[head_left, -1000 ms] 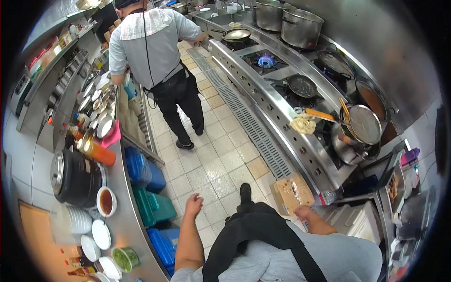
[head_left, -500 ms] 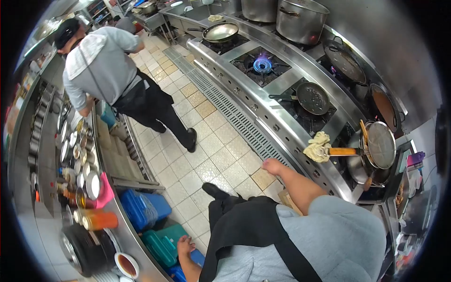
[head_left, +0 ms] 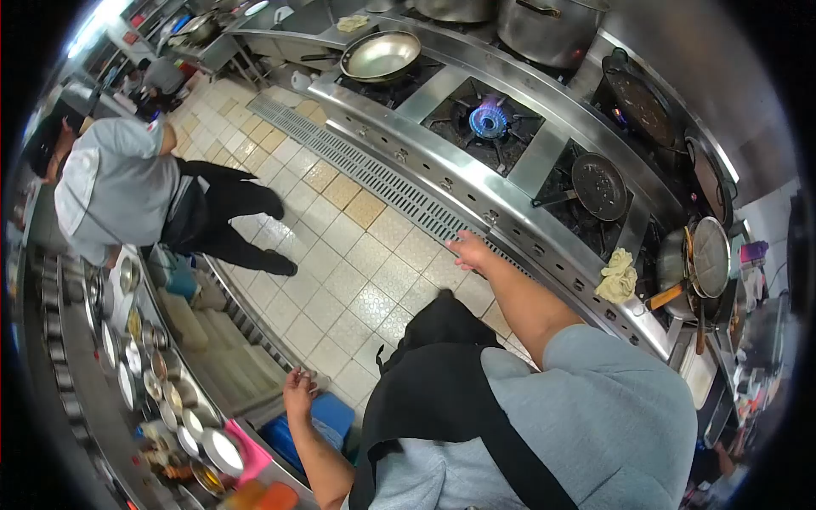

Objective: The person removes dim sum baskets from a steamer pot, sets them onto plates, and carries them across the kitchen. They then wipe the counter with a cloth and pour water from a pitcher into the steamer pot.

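Note:
My right hand point(head_left: 472, 252) is stretched forward over the floor beside the stove's front, empty, with its fingers apart. Lower on the left, my left hand point(head_left: 299, 393) hangs near the left counter, above a blue bin point(head_left: 330, 415); its fingers are loosely bent, and nothing shows in them. Nearest to my right hand is the steel stove front point(head_left: 408, 159) with its row of knobs. On the stove, a small black frying pan point(head_left: 599, 185) sits on one burner, and a lit burner point(head_left: 488, 121) shows a blue flame.
A co-worker point(head_left: 119, 178) in a grey shirt stands ahead at the left counter. Bowls and pots point(head_left: 183, 395) crowd that counter. A steel pan point(head_left: 381, 56), a large stockpot point(head_left: 552, 34), a crumpled cloth point(head_left: 617, 276) and a strainer point(head_left: 711, 255) are on the stove side. A floor grate point(head_left: 365, 172) runs alongside.
I have moved forward along the aisle. Both my hands have swung forward and up in view. The co-worker has shifted to the left of view.

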Demonstrator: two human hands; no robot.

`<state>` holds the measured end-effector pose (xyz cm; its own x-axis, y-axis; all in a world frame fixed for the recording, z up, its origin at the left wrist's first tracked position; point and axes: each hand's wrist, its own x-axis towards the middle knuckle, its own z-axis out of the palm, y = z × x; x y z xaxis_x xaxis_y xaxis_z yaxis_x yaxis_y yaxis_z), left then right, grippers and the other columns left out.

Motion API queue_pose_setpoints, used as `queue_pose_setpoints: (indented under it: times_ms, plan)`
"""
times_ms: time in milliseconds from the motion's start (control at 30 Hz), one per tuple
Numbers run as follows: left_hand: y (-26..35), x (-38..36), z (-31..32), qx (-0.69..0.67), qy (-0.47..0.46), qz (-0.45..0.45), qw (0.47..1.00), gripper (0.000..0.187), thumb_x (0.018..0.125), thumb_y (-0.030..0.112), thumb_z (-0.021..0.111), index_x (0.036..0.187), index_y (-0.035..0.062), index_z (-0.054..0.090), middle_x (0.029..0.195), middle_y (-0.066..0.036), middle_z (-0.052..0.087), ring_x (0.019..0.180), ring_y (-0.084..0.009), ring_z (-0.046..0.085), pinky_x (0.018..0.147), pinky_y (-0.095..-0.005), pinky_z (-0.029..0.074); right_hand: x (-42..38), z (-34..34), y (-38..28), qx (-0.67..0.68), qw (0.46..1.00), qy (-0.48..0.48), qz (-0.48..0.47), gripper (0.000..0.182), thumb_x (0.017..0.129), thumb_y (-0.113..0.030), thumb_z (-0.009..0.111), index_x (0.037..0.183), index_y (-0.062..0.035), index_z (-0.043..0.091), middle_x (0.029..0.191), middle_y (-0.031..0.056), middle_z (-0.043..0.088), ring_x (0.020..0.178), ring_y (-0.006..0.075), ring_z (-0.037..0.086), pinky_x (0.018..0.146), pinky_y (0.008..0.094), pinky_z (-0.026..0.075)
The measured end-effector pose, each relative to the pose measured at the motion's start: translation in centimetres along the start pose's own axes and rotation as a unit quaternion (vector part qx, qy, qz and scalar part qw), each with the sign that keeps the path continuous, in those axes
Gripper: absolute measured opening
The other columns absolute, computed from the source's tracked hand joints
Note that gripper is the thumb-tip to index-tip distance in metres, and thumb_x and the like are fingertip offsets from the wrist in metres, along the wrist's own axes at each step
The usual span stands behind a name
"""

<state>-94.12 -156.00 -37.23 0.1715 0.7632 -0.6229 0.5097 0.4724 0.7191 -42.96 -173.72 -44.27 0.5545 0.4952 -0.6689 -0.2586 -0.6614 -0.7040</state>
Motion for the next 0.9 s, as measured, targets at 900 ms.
queue_pose_setpoints:
  times_ms: [900]
  plan:
    - [0.6,32.9,-18.2,-0.023,-0.121,-0.136,0.983,0.041,0.096,0.033,0.049,0.132,0.0137,0.046,0.122,-0.007,0.06,0.097,-0.0284,0.061,0.073,-0.0449,0.05,17.8,1.6,-7.0,0.38,0.839,0.338,0.191,0.038,0.101,-0.039,0.043,0.13,-0.0142,0.047,0.112,0.0077,0.061,0.071,0.029,0.071,0.053,0.0399,0.056]
